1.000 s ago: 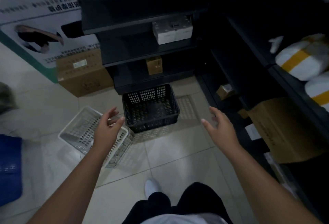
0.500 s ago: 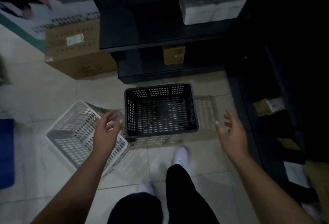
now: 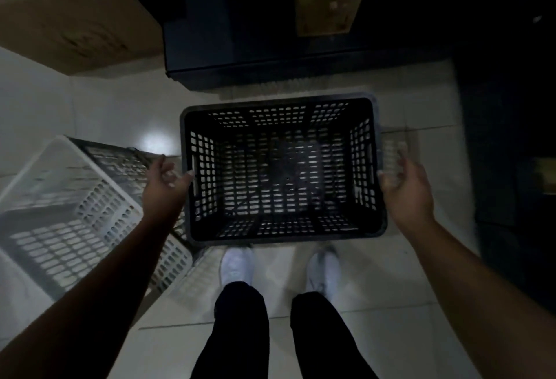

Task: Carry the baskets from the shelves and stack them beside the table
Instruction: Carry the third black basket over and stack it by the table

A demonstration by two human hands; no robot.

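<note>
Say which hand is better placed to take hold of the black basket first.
Left, narrowly. The left hand has its fingertips at the black basket's left rim, by the handle slot. The right hand is open beside the right wall, apparently just short of it. Lifting likely needs both.

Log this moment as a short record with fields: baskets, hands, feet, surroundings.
black basket: upright on the tiled floor, empty
white basket: tilted, left of the black basket
left hand: open at the black basket's left rim
right hand: open at its right rim, blurred
grip: not yet closed on either side
shoes: white, just behind the black basket
shelf base: dark, beyond the basket
cardboard box: top left
</note>
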